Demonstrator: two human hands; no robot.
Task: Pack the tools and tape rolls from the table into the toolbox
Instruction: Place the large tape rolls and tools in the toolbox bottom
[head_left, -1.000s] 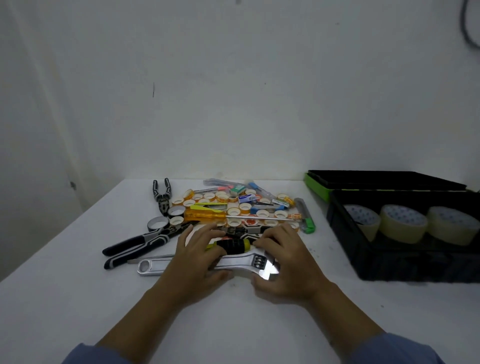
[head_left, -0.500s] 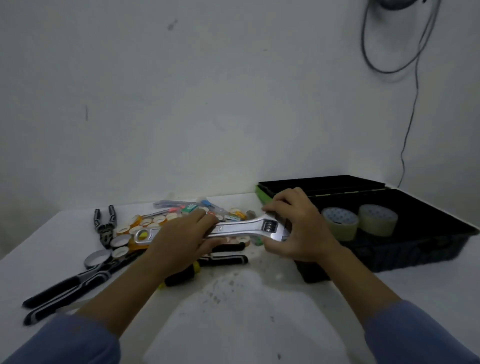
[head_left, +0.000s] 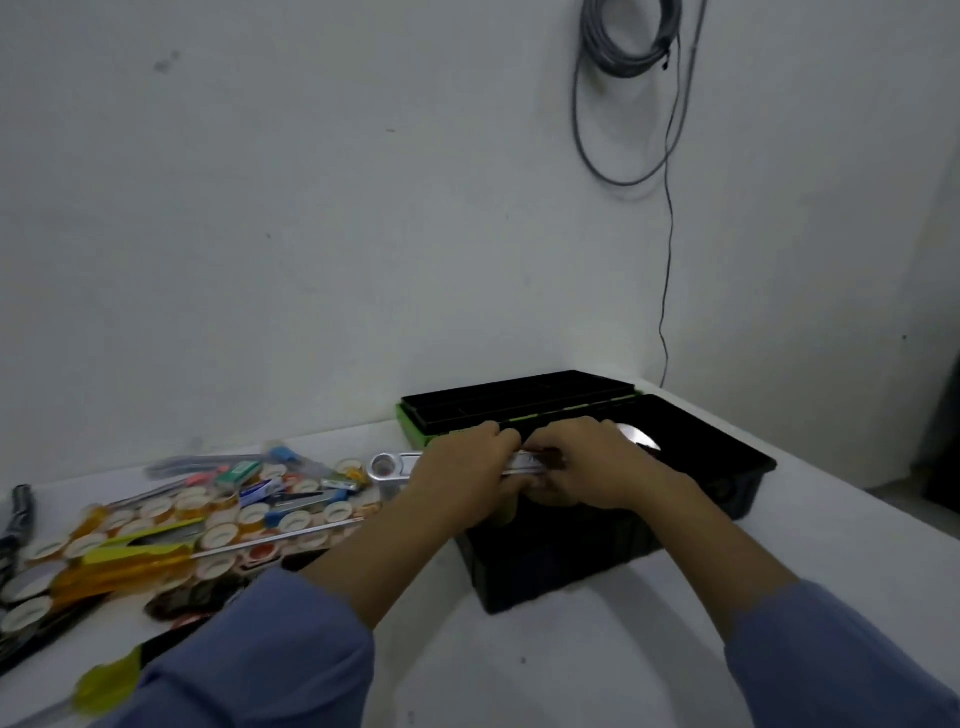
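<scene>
Both hands gripped the adjustable wrench (head_left: 387, 467), fingers curled round its shaft: the left hand (head_left: 467, 470) near the ring end, the right hand (head_left: 587, 462) toward the head. The wrench lay level above the near-left corner of the toolbox (head_left: 571, 566), its ring end projecting over the table (head_left: 519, 649). The step in hand appeared to be carrying the wrench into the box. The next move would call for lowering it lengthwise inside and letting go. Half a second before, the wrench had hung over the tool pile (head_left: 223, 519), short of the box.
</scene>
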